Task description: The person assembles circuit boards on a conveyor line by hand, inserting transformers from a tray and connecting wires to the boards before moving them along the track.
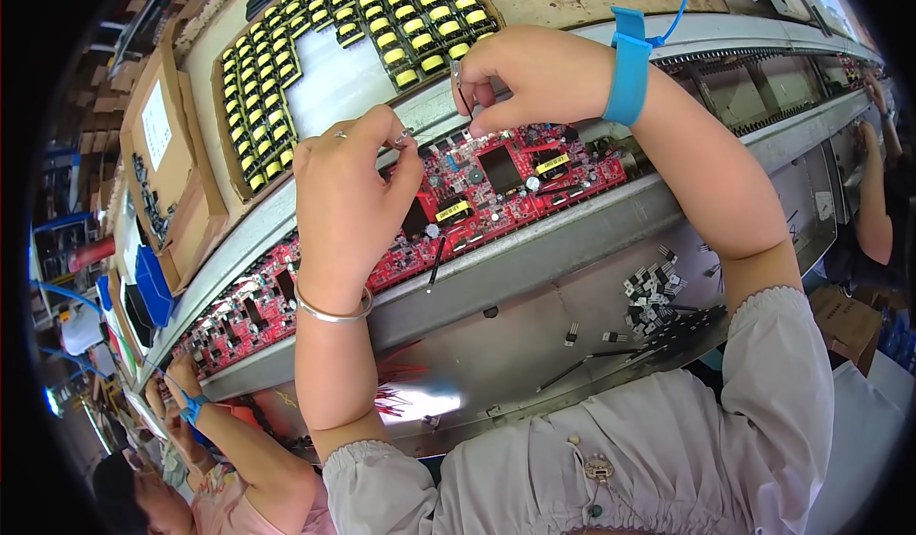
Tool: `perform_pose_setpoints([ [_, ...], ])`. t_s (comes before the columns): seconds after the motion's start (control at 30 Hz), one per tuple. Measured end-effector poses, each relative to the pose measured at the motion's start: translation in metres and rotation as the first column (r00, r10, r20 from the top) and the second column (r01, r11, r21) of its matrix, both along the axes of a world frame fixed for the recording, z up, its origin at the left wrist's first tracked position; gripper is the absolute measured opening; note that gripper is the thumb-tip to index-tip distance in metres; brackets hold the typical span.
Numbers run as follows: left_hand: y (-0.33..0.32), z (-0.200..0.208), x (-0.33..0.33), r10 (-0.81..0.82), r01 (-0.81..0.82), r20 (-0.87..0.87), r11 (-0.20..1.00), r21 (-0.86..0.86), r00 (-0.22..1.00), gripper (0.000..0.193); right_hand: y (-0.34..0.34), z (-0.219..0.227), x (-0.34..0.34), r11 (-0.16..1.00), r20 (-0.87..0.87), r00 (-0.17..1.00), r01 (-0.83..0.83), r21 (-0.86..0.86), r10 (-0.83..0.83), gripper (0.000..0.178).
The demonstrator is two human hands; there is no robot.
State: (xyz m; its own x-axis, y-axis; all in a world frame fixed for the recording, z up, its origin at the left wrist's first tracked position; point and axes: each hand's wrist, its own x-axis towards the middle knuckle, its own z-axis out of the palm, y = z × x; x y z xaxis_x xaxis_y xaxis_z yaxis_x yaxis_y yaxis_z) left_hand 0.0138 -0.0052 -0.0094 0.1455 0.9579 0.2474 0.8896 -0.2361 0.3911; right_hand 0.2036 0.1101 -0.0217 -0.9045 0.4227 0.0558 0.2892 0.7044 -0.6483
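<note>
My left hand [348,177], with a silver bangle at the wrist, is closed over the far edge of a red circuit board [382,272]. Its thumb and index finger pinch together near a small metallic piece [404,139]. My right hand [534,77], wearing a blue wrist strap [627,67], curls above the same row of boards, thumb and index close together. A thin dark piece [465,94] shows at its fingertips, too small to name. Yellow-labelled transformers [454,211], black chips and capacitors stand on the boards.
Beyond the metal rail is a box of yellow-and-black transformers [272,105]. An open cardboard box [172,163] stands left. Nearer me, a metal tray [515,344] holds a pile of transistors [654,292] and red wires [405,373]. Co-workers' arms [229,430] reach in at both sides. A blue cord [685,0] trails from my strap.
</note>
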Motion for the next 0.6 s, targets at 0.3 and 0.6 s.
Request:
perform_pose_setpoints([
  [0.3,0.001,0.001,0.005,-0.072,0.080,-0.082,0.991,0.106,0.994,0.011,-0.004,0.013,0.011,0.988,-0.023,0.991,0.137,0.078,-0.135,0.050],
  [0.6,-0.025,0.017,-0.013,0.012,-0.024,0.062,0.981,0.194,0.998,0.016,-0.022,0.058,0.021,0.963,-0.110,0.974,0.212,0.165,-0.196,0.036],
])
